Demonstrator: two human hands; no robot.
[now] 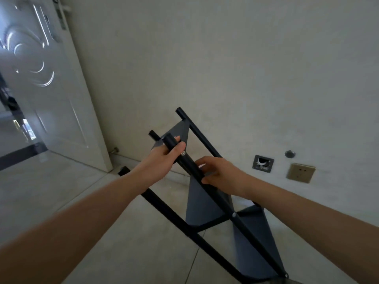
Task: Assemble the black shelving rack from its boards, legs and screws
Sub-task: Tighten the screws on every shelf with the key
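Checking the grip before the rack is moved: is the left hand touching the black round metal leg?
Touching. The head view shows the left hand with fingers curled round the black round metal leg.

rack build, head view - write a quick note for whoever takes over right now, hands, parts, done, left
Left hand grips the upper end of the near black leg. Right hand grips the same leg lower down.
The rack is tilted over the tiled floor, near the wall.
Done: boards sit between four legs; screws show at the joints.
Left: stand it upright, check the screws. No loose parts in view.
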